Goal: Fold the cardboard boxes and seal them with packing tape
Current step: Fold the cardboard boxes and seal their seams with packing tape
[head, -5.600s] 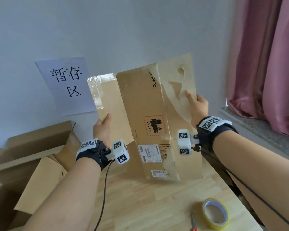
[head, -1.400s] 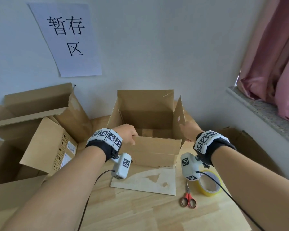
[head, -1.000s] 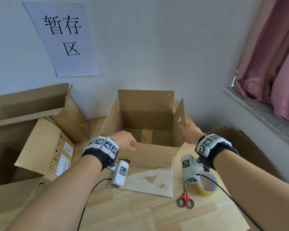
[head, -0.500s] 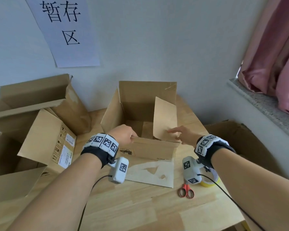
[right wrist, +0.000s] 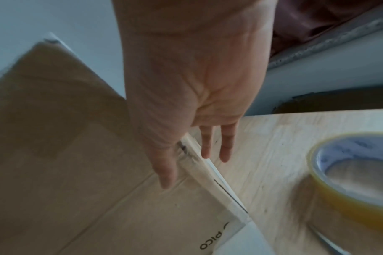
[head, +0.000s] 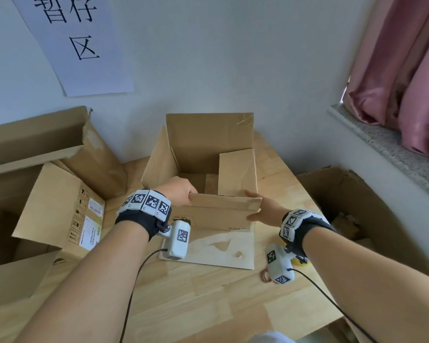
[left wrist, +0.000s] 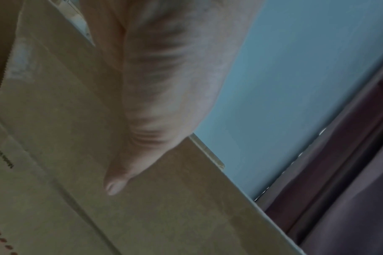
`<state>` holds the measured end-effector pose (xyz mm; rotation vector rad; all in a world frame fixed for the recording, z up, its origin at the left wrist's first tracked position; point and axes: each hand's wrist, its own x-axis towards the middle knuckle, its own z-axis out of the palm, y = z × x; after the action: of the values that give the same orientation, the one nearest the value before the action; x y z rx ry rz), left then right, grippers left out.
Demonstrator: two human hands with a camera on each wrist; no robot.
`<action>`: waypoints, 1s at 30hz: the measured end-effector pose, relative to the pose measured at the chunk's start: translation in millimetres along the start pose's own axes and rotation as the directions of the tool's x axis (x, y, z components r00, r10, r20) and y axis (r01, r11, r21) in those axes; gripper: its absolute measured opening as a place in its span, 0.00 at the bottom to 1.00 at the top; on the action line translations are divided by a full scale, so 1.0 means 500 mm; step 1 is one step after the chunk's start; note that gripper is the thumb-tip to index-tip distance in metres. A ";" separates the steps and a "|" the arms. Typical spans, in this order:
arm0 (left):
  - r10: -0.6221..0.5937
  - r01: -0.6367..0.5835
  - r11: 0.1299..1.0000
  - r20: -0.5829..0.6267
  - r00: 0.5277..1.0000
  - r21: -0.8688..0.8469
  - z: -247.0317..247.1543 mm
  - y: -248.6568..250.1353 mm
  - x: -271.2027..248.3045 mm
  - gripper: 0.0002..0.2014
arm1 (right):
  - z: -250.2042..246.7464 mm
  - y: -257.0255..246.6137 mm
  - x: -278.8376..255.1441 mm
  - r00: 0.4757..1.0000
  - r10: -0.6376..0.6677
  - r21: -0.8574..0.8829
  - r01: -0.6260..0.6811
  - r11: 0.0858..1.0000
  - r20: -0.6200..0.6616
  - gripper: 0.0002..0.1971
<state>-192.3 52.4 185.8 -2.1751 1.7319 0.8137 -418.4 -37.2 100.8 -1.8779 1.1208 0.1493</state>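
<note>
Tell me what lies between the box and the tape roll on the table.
In the right wrist view, only bare wooden table separates the box from the tape roll; the right hand hangs over the box's corner.

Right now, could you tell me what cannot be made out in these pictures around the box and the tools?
- Left hand fingers: head view, hidden behind the near wall of the cardboard box; the left wrist view shows only the thumb.
- Scissors: head view, mostly covered by the right wrist camera; only part of the red handles shows.
- Tape roll: right wrist view, cut off by the right edge; head view, only a yellow sliver shows.
- Box label print: too small to read.
</note>
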 end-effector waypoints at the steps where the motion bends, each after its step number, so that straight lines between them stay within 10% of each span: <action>1: 0.000 0.000 1.000 -0.003 1.000 -0.001 0.001 0.000 0.000 0.11 | 0.002 0.003 0.002 0.999 -0.008 0.040 0.009 0.999 -0.037 0.38; 13: 0.052 -0.051 0.998 -0.033 0.998 0.030 0.001 -0.005 -0.004 0.12 | 0.015 0.007 0.020 0.983 0.015 0.146 0.012 0.989 -0.185 0.35; 20: 0.103 -0.066 0.990 -0.318 0.943 0.127 -0.054 -0.075 -0.022 0.21 | 0.008 -0.007 0.055 0.961 0.205 0.144 -0.180 0.973 -0.183 0.34; 26: -0.128 0.086 0.981 -0.242 0.962 -0.175 -0.041 -0.129 -0.037 0.39 | 0.023 -0.002 0.054 0.956 0.213 0.210 -0.170 0.963 -0.201 0.29; 30: -0.027 0.017 0.999 -0.206 0.978 -0.050 -0.023 -0.118 -0.028 0.23 | 0.026 -0.010 0.046 0.955 0.203 0.248 -0.147 0.957 -0.217 0.29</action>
<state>-135.2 73.6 194.5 -2.3808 1.7960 0.6489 -397.3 -41.2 84.9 -1.6179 1.4088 -0.1087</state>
